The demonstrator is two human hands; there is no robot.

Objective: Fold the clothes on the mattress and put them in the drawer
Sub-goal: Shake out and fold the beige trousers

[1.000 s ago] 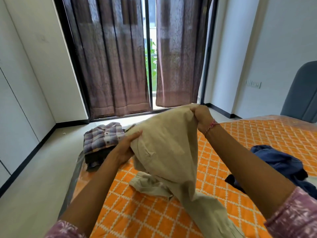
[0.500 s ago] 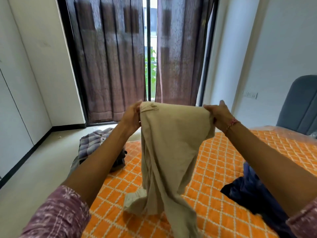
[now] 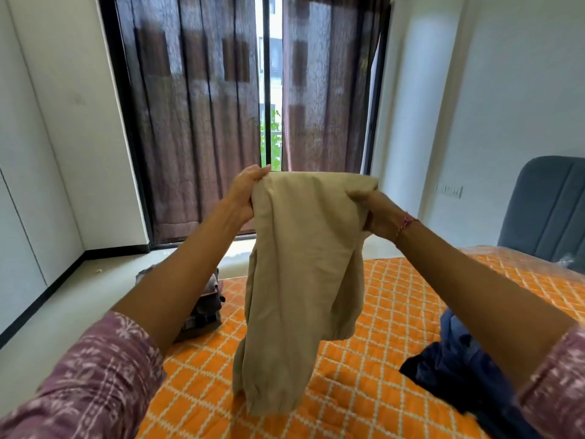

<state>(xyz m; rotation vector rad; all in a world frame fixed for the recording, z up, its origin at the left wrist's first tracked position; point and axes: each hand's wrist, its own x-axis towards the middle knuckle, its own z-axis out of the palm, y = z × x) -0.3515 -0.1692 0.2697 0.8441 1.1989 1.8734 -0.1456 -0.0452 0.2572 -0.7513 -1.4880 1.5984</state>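
Sleeves [image 3: 95, 369] of mauve-pink fabric printed with a pale white motif are worn on both arms, ended below the elbows, the forearms being left bare. A thin red-and-pink thread bracelet [image 3: 405, 224] is tied at the wrist just behind the right hand [image 3: 376, 213].

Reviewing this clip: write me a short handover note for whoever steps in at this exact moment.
Left hand grips one top corner of the beige trousers; right hand grips the other. Trousers hang in the air, hems brushing the orange mattress.
Done: a folded stack sits at the mattress's far left corner.
Left: fold the trousers, then the dark blue garment lying crumpled on the right, and put everything away. No drawer is in view.
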